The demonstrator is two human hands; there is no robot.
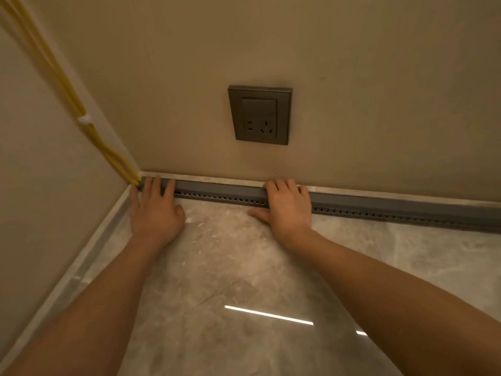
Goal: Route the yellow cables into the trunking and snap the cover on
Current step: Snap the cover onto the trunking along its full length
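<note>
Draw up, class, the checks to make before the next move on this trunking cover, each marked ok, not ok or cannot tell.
1. Yellow cables enter the trunking at the corner: ok.
2. Left hand presses the cover at its corner end: ok.
3. Right hand presses the cover below the socket: ok.
4. Cover clicked home along its length: cannot tell.
5. No cable pinched under the cover: cannot tell.

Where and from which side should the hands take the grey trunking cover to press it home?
Take its smooth top face, coming from above on the floor side. The trunking cover is a long low strip lying along the skirting, so the wall side is closed off. Lay fingers over the top, thumb down in front, as the left hand and right hand do.
</note>
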